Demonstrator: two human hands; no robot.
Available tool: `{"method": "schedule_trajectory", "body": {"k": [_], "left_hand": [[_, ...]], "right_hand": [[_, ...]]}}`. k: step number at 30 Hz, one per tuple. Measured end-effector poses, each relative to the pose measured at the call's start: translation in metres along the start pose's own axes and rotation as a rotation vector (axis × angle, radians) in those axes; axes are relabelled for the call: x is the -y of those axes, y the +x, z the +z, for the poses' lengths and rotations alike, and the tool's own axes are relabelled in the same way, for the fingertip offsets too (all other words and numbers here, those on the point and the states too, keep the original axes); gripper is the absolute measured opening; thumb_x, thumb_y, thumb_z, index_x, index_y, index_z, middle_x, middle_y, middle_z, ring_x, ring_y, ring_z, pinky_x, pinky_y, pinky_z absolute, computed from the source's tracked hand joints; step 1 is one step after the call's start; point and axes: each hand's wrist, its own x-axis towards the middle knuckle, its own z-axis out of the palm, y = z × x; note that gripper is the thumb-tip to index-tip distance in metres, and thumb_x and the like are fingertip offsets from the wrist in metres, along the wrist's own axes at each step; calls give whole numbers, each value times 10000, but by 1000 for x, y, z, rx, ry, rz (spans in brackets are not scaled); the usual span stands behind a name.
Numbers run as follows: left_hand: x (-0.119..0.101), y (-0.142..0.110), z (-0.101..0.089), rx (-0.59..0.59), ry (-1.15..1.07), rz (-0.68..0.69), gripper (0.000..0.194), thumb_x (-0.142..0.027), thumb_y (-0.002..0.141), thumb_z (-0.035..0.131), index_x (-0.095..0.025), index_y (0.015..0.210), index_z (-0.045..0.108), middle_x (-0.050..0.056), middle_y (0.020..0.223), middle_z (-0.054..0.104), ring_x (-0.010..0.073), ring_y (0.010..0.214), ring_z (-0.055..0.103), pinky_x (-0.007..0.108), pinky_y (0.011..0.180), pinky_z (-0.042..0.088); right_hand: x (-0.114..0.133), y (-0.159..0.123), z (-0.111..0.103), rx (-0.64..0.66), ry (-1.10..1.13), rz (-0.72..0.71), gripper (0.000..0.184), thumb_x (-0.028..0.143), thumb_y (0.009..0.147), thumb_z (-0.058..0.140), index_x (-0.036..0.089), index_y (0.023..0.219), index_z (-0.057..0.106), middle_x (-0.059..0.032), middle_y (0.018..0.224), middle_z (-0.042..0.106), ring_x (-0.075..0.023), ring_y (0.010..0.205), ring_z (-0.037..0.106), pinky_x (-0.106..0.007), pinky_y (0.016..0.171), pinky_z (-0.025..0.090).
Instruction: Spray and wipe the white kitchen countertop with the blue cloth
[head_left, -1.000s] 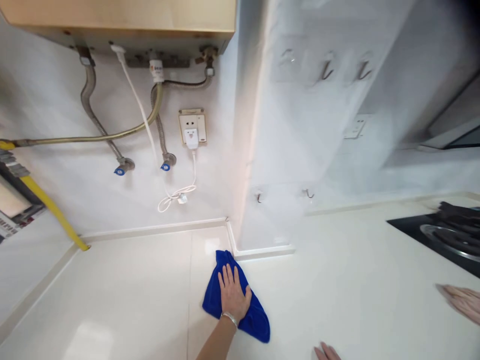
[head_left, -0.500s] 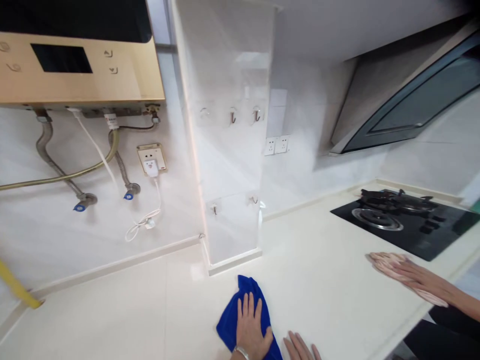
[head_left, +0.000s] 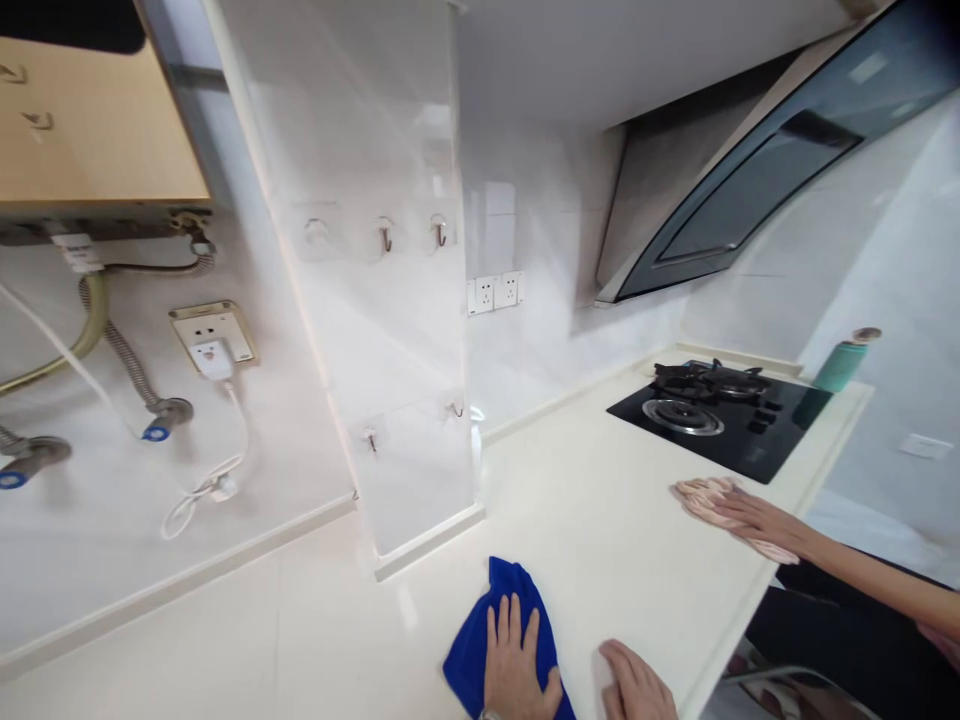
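Cloth [head_left: 471, 652]: blue, on counter [head_left: 592, 530], just in front of pillar [head_left: 409, 340]; farther right than a second ago, apparently bringing fresh surface under the wipe.
Left hand [head_left: 517, 665]: spread flat over cloth.
Right hand [head_left: 639, 688]: bare, fingers together, beside cloth.

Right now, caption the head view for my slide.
Left hand flat on a blue cloth, right hand beside it, a co-worker's hand on a pinkish cloth by the hob.

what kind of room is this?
Most likely a kitchen, probably a home one: a black stove is set into a pale counter, with a range hood above.
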Motion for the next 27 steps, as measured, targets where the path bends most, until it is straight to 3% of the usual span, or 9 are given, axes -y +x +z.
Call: {"method": "schedule_trajectory", "body": {"k": [5,8,16,22,27], "left_hand": [[-1,34,2,-74,24,-13,739,-565,908,463,-317,1549,189,111,1671,105,367,1539,122,698,1239,191],[3,61,6,-125,50,-37,732,-626,899,448,-341,1538,230,95,1666,179,347,1538,163,654,1252,214],[24,136,26,-280,186,-36,666,-490,903,506,-309,1518,327,121,1640,289,319,1525,244,585,1253,240],[32,173,12,-286,217,-32,598,-375,909,477,-249,1490,407,152,1617,334,330,1508,284,591,1236,263],[47,184,-2,-279,210,30,560,-392,918,476,-257,1462,457,132,1590,392,323,1487,336,571,1226,302]], "right_hand": [[11,6,-11,83,-34,33,429,208,831,470,204,1256,532,-60,1244,671,-200,1141,628,-367,900,543],[14,11,-20,62,-5,50,432,193,817,469,211,1245,530,-54,1219,673,-191,1127,621,-353,901,521],[16,18,-25,123,34,107,537,122,752,507,236,1277,508,-31,1264,641,-174,1180,584,-323,996,473],[17,21,-28,168,129,179,603,81,705,486,249,1284,502,-28,1280,632,-195,1189,584,-346,1013,484],[19,27,-33,213,220,252,607,58,708,465,265,1276,511,-31,1302,615,-211,1212,572,-376,1034,484]]}}
